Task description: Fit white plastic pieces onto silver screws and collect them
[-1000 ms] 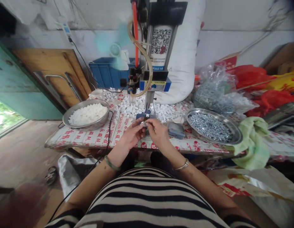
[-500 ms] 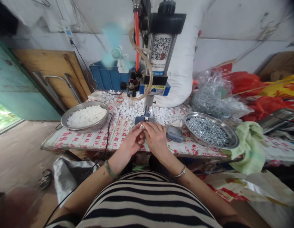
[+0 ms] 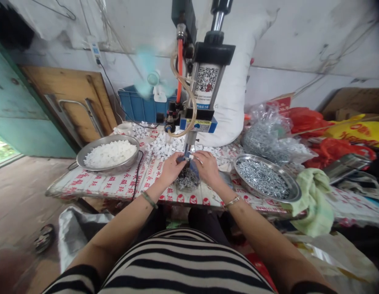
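Observation:
Both hands are at the foot of an upright pneumatic press (image 3: 204, 85). My left hand (image 3: 171, 167) has its fingers pressed together at the left of the press tip; what they hold, if anything, is too small to tell. On the right side, my right hand (image 3: 207, 165) pinches a small white piece (image 3: 191, 157) beside the tip. Below and between the hands lies a heap of small metal pins (image 3: 187, 179). Many small white pieces (image 3: 165, 145) are scattered behind them.
A metal bowl of white pieces (image 3: 82, 157) stands left, and a steel bowl of metal pins (image 3: 295, 194) right. A green cloth (image 3: 314, 200) hangs over the table edge. Behind are a blue crate (image 3: 136, 106), a small fan (image 3: 153, 78) and a bag of pins (image 3: 259, 134).
My hands have moved apart from each other to the two sides of the press tip, uncovering the pin heap. The view has shifted slightly.

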A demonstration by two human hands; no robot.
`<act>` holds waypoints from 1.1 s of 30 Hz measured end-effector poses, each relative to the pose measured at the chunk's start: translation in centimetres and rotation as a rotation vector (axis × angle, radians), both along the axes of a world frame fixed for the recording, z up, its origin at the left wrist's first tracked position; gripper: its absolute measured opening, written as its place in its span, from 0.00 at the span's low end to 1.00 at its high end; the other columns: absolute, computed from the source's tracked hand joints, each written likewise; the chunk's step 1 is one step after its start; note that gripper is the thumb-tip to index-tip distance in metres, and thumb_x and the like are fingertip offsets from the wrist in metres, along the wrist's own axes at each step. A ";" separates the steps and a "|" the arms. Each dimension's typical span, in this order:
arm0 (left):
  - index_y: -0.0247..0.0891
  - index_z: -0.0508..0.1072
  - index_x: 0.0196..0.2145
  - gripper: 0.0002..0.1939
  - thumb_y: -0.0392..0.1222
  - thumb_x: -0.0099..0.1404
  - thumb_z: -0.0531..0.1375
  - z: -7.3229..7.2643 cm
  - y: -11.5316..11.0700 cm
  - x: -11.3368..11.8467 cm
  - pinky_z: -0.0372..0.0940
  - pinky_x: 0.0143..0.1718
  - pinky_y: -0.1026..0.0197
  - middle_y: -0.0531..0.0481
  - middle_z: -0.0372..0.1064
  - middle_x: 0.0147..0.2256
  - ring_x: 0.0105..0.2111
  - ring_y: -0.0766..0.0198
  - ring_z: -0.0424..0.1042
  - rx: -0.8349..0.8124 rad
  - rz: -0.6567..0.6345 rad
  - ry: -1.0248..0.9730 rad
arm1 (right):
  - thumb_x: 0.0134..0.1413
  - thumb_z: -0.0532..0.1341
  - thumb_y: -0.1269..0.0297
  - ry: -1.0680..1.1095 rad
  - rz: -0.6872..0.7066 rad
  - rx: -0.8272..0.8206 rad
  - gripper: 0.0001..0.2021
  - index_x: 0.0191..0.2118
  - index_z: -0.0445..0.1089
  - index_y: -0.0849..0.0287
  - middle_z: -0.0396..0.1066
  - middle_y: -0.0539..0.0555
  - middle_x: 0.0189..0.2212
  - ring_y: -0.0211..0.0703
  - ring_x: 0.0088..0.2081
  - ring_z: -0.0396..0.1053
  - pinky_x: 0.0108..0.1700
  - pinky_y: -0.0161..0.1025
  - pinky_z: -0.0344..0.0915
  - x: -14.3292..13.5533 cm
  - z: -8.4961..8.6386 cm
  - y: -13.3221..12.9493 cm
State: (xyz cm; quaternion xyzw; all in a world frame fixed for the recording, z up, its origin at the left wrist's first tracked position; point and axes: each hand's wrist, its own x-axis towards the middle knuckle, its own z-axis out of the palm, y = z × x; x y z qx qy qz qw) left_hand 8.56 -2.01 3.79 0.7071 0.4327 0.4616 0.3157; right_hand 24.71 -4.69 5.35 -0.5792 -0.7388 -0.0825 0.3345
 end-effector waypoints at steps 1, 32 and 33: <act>0.39 0.68 0.42 0.14 0.38 0.55 0.58 -0.1 0.5 0.4 0.62 0.42 0.60 0.49 0.71 0.39 0.36 0.63 0.70 0.005 -0.017 -0.010 | 0.56 0.53 0.66 -0.019 -0.010 -0.023 0.13 0.43 0.71 0.55 0.69 0.54 0.45 0.45 0.47 0.62 0.48 0.42 0.55 -0.3 0.3 0.6; 0.39 0.69 0.47 0.19 0.35 0.56 0.58 -1.1 2.2 1.0 0.62 0.45 0.60 0.48 0.73 0.39 0.40 0.61 0.71 0.012 -0.075 0.019 | 0.56 0.52 0.68 -0.166 -0.092 -0.134 0.13 0.43 0.71 0.54 0.73 0.53 0.41 0.45 0.44 0.65 0.43 0.41 0.52 -1.7 0.7 1.8; 0.38 0.68 0.47 0.19 0.35 0.56 0.58 -1.1 2.2 1.0 0.62 0.45 0.60 0.48 0.73 0.39 0.40 0.61 0.71 0.008 -0.072 0.017 | 0.56 0.52 0.67 -0.157 -0.097 -0.141 0.13 0.43 0.71 0.54 0.73 0.53 0.41 0.45 0.44 0.65 0.43 0.41 0.52 -1.7 0.7 1.9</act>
